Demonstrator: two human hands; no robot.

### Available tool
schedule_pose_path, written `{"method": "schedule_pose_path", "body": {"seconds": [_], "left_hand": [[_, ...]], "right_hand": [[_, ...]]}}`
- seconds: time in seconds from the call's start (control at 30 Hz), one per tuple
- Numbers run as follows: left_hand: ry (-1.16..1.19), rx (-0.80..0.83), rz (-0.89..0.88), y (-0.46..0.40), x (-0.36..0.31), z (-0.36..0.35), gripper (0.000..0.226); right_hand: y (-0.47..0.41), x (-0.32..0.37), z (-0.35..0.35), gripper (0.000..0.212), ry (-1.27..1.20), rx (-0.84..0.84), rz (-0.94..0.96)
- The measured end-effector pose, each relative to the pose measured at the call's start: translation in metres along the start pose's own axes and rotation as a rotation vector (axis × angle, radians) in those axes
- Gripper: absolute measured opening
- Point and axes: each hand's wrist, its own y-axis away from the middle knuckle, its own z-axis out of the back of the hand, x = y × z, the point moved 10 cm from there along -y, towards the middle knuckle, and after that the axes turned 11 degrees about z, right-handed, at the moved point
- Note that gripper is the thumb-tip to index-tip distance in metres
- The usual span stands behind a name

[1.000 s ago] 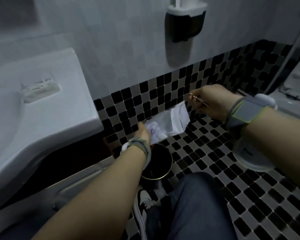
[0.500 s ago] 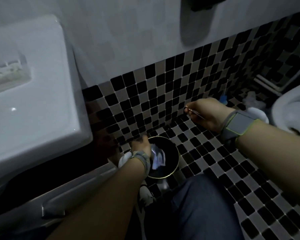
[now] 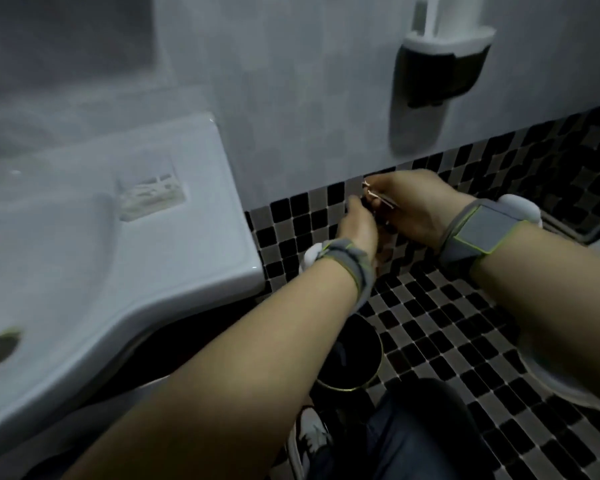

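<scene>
Head view: right hand [image 3: 417, 211] pinches thin metal tool [image 3: 378, 199] before the wall tiles [image 3: 291, 216], left hand [image 3: 358, 226] curled at its tip, grip unreadable, bin [image 3: 347, 388] on floor below; handling judged midway, not finished.

The thin metal tool [image 3: 378, 195] is a slim, shiny, copper-coloured piece, too small and blurred to tell whether it is tweezers or a pin. It lies slanted, its free tip pointing up and to the left, its other end pinched in the right hand [image 3: 418, 207]. It is held in the air before the mosaic wall band [image 3: 291, 216], with the left hand [image 3: 357, 228] just beside its tip.
</scene>
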Motion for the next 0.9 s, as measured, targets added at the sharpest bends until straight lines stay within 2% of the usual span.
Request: {"method": "schedule_pose_path", "body": {"seconds": [0.07, 0.13, 0.17, 0.2, 0.3, 0.37, 0.47, 0.67, 0.77, 0.83, 0.9], "left_hand": [[0.102, 0.036, -0.039, 0.032, -0.031, 0.0, 0.058], [0.162, 0.037, -0.077, 0.045, -0.057, 0.0, 0.055], [0.176, 0.039, -0.101, 0.049, -0.064, 0.002, 0.054], [0.199, 0.042, -0.178, 0.088, -0.098, 0.033, 0.05], [0.298, 0.129, -0.219, 0.102, -0.125, 0.04, 0.039], [0.329, 0.068, -0.246, 0.107, -0.138, 0.074, 0.044], [0.442, 0.075, -0.278, 0.12, -0.152, 0.123, 0.048], [0.552, 0.029, -0.305, 0.121, -0.152, 0.195, 0.033], [0.599, 0.063, -0.295, 0.112, -0.158, 0.223, 0.022], [0.628, 0.062, -0.317, 0.112, -0.157, 0.24, 0.024], [0.68, 0.129, -0.308, 0.109, -0.157, 0.247, 0.029]], "right_hand": [[0.019, 0.035, -0.016, 0.02, 0.06, 0.005, 0.07], [0.026, 0.062, -0.034, 0.009, 0.086, 0.01, 0.15], [0.029, 0.068, -0.039, 0.011, 0.105, 0.019, 0.184], [0.054, 0.104, -0.079, 0.015, 0.129, 0.074, 0.26], [0.053, 0.123, -0.096, 0.019, 0.175, 0.03, 0.361], [0.056, 0.122, -0.121, 0.022, 0.199, 0.049, 0.366], [0.061, 0.114, -0.178, 0.019, 0.221, 0.124, 0.356], [0.074, 0.109, -0.249, 0.03, 0.332, 0.202, 0.464], [0.079, 0.107, -0.278, 0.03, 0.326, 0.195, 0.509], [0.078, 0.103, -0.294, 0.033, 0.309, 0.194, 0.532], [0.077, 0.102, -0.308, 0.035, 0.294, 0.188, 0.572]]}}
